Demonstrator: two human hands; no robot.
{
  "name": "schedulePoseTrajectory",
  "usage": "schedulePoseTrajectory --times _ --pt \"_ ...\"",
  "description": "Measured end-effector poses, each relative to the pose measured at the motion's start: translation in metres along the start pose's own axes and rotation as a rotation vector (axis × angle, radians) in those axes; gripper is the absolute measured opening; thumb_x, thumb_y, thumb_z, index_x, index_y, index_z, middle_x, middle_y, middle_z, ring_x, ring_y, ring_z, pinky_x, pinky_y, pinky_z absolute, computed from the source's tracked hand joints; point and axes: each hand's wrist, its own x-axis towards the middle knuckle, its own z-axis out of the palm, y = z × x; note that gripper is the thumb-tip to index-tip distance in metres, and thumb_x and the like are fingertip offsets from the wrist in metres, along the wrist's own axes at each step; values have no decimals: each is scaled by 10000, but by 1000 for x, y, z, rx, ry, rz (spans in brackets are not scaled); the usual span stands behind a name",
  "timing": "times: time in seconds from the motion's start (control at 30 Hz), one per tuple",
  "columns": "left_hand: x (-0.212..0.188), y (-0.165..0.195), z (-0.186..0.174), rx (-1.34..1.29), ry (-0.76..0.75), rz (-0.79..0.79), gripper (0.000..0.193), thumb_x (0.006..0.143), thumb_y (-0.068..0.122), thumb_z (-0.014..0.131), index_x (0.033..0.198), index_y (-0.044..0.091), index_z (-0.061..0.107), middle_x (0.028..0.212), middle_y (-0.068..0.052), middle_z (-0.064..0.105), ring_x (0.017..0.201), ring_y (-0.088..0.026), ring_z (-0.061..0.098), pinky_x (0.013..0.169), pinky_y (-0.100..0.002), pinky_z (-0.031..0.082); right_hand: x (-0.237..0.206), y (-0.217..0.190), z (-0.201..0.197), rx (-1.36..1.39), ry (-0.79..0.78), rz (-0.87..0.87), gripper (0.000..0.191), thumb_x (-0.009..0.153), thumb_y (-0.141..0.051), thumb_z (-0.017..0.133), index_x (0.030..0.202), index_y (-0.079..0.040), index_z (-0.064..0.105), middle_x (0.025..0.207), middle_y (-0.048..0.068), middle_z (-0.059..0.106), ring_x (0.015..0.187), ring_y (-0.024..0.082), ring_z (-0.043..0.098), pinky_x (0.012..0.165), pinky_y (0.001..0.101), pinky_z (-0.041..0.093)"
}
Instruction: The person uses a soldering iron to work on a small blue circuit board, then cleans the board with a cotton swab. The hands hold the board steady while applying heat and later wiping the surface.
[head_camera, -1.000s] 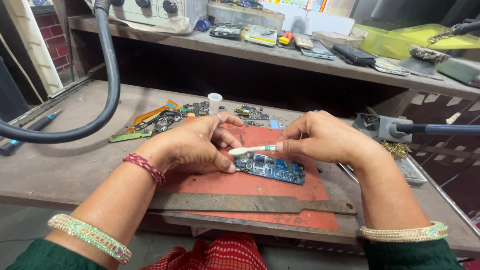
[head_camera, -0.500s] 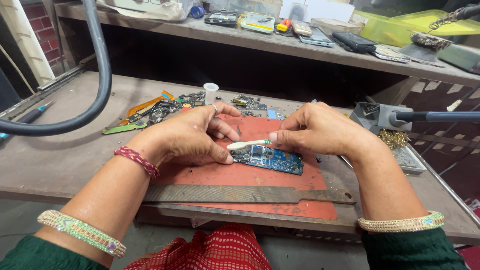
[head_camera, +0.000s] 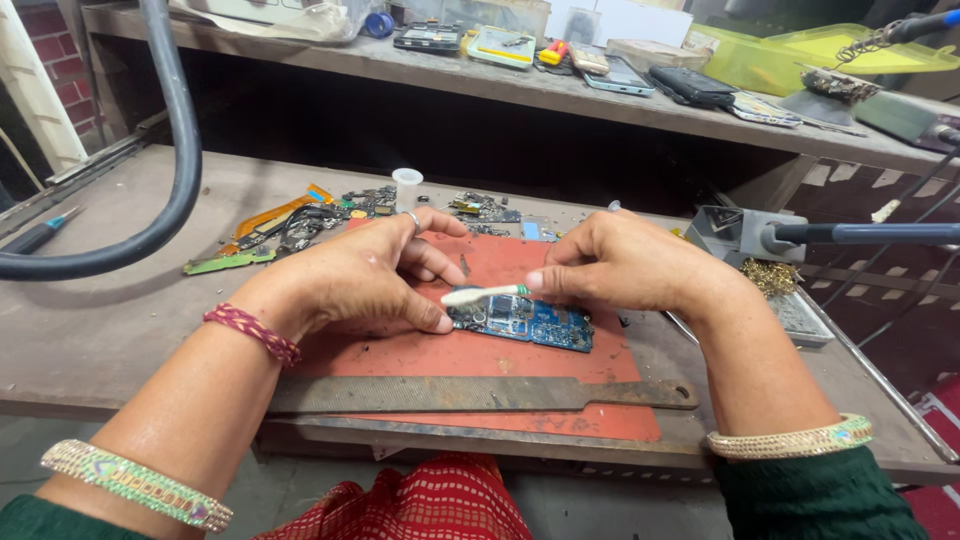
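Observation:
A blue circuit board (head_camera: 535, 323) lies on a red mat (head_camera: 470, 355) in the middle of the workbench. My left hand (head_camera: 360, 278) presses down on the board's left end with the thumb and fingers. My right hand (head_camera: 615, 262) grips a small white brush (head_camera: 480, 294) with a green handle. Its bristle end lies over the left part of the board. Both wrists wear bangles, and a ring sits on a left finger.
A long metal file (head_camera: 480, 394) lies along the mat's near edge. Loose phone parts and flex strips (head_camera: 290, 225) and a small white bottle (head_camera: 407, 187) sit behind. A thick black hose (head_camera: 165, 190) curves at left. A grey tool stand (head_camera: 735, 235) is at right. Phones sit on the shelf (head_camera: 560, 85).
The view has shifted slightly. The brush has slid a little left across the board while my left hand keeps holding the board.

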Motion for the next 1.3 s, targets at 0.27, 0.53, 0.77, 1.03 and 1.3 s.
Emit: schedulePoseTrajectory --times 0.27,0.53,0.77,1.03,1.3 --pt "-1 5 1 26 28 -59 904 585 -24 862 1393 199 521 982 11 753 956 -122 628 864 -277 524 3 4 -2 46 -53 10 432 907 -429 684 789 -32 807 585 95 698 473 141 613 502 322 510" --pt "0 6 1 15 28 -41 919 549 -37 864 1374 207 540 986 20 748 964 -125 620 880 -289 517 5 7 -5 24 -4 -100 356 861 -409 700 794 -77 810 609 42 742 508 126 662 525 309 539" --pt "1 4 1 40 37 -33 889 564 7 892 1360 214 556 989 24 756 954 -120 599 917 -284 482 4 7 -8 -58 29 -89 323 855 -429 711 874 -132 835 668 65 773 604 166 713 610 336 564" --pt "-3 9 6 29 70 -108 873 559 1 886 1339 231 569 970 34 759 969 -118 621 891 -298 519 0 8 -9 -94 56 -115 308 832 -435 713 893 -163 845 682 60 775 623 163 716 613 349 562" --pt "-2 7 5 45 53 -50 893 575 -20 895 1366 213 554 991 30 759 973 -127 618 881 -271 514 -2 3 -9 -88 28 -114 342 855 -471 739 859 -147 847 663 66 771 595 169 707 586 344 553"
